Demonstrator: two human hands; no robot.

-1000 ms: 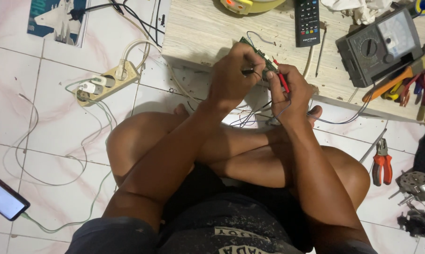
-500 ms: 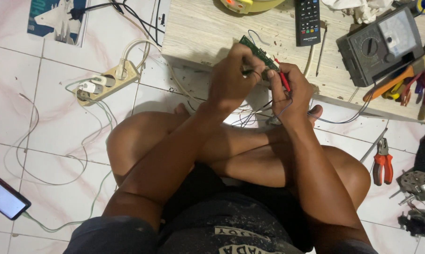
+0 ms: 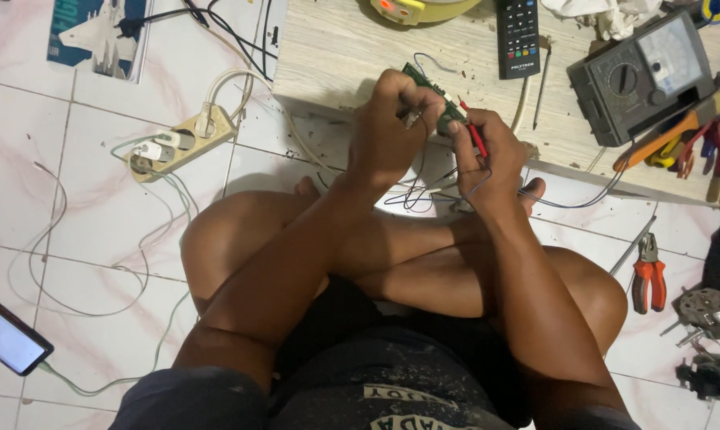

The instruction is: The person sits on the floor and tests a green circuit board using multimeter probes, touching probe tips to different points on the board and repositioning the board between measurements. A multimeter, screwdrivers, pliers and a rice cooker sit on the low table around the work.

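Left hand (image 3: 392, 131): gripping the green circuit board (image 3: 425, 86).
Right hand (image 3: 487, 155): pinching the red probe (image 3: 473, 131) against it.
Progress: testing seems underway; analog multimeter (image 3: 642, 76) waiting nearby.

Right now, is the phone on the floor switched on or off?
On. The phone lies face up on the tiled floor, its screen glowing white, with a cable running from its lower end.
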